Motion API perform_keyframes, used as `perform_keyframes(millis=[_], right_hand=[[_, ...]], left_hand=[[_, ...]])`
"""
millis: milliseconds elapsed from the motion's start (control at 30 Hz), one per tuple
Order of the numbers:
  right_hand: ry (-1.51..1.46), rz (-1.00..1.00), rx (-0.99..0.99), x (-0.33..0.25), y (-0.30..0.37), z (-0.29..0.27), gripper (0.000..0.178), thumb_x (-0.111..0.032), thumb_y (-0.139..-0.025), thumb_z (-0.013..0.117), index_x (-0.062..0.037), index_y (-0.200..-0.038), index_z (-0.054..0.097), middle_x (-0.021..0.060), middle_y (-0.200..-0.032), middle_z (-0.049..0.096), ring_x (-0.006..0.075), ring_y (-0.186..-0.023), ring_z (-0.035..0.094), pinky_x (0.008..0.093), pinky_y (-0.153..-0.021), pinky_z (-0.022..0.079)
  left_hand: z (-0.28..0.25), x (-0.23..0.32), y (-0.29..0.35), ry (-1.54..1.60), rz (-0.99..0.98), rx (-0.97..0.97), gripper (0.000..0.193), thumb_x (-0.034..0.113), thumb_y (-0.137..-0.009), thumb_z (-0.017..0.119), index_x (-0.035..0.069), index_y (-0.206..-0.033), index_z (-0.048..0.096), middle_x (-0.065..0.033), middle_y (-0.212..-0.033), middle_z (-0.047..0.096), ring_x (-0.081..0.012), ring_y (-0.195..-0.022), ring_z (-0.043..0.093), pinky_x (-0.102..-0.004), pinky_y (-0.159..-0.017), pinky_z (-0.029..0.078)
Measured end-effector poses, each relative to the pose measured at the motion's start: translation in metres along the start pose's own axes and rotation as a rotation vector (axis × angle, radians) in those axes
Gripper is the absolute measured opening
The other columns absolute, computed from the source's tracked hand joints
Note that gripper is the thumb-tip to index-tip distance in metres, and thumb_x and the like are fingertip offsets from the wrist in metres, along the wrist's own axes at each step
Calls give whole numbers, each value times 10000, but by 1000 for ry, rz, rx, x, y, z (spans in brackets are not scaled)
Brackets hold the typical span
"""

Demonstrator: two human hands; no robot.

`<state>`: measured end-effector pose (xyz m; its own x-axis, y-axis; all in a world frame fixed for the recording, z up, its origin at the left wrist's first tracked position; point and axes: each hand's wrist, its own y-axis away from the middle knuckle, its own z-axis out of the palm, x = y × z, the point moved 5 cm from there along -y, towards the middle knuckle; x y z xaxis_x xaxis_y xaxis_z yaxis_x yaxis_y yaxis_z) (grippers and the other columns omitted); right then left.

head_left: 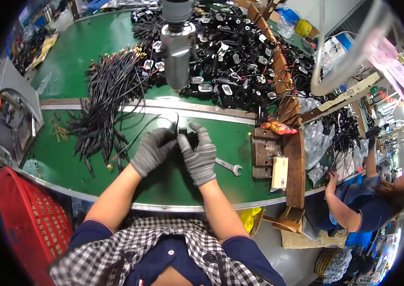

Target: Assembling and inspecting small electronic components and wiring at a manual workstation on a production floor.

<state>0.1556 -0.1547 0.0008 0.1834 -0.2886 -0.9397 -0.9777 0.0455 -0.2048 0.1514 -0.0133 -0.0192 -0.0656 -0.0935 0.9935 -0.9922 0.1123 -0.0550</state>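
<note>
Over the green table (233, 140), right of a pile of black cables (109, 93), the left hand (153, 151) curls inward; whether it grips anything, I cannot tell. The right hand (199, 156), near a wrench (229, 166), is half closed, gripping a small black part (192, 138) between both hands.

Green-topped, metal-edged desk (235, 190) is pretty buried back-right under small black plastic parts (237, 52); skinny black cables (116, 86) are bunched up on the left, and a silver metal wrench (227, 165) is parked nearer the front.
</note>
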Motion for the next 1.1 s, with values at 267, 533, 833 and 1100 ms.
perform_keyframes(millis=[267,533,833,1100], right_hand=[[-769,464,-253,9,-1,4,355,-211,-801,665,-16,-1070,538,83,-806,614,146,-721,569,295,-653,479],[-34,-65,31,-3,-5,-7,315,-194,-826,636,-11,-1063,540,22,-817,594,92,-714,553,235,-625,468],[-283,65,-46,12,-4,5,332,-226,-833,626,-13,-1071,538,17,-818,589,82,-719,547,219,-631,465],[-608,279,-256,19,-3,10,354,-234,-836,623,-4,-1089,531,58,-872,603,95,-764,555,239,-670,471]], left_hand=[[-2,6,-1,463,-308,-212,147,167,-772,646,22,-764,621,-32,-677,597,-115,-613,549,-250,-538,413],[-2,12,-4,93,-79,-77,174,190,-771,648,22,-750,610,-16,-667,588,-95,-594,526,-227,-541,401],[1,9,-5,31,-162,-17,161,180,-784,632,25,-758,598,0,-646,567,-74,-619,512,-235,-557,417],[5,4,0,655,-249,-147,144,163,-804,618,19,-808,607,-24,-697,587,-88,-635,526,-232,-553,416]])
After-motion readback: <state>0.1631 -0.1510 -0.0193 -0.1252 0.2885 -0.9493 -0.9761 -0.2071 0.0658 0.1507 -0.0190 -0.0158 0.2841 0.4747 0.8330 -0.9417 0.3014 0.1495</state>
